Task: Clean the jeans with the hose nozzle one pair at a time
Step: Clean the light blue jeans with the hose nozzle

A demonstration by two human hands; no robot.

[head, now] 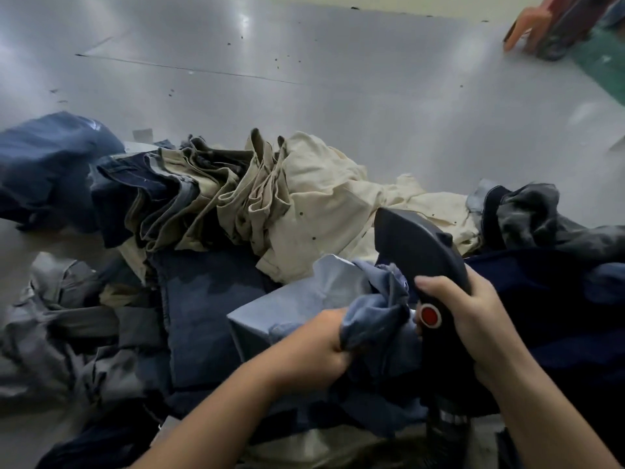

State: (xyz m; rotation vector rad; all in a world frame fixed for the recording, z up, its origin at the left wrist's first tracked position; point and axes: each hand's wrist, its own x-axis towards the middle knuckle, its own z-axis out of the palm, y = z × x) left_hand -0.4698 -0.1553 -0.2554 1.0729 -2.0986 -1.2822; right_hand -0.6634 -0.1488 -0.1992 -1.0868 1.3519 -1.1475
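Jeans (375,319), one light-blue pair, bunched in my left grip (318,346); right grip (473,319) clasps one nozzle (422,252), lower right

Both forearms are bare to the frame's edge, hands ungloved, no sleeves visible.

A grey metal table (338,62) stretched away, its sheets meeting at a thin seam and flecked with small dark specks. At the far right corner stood an orange plastic stool (527,28), beside a dark red object and a strip of green floor (602,59).
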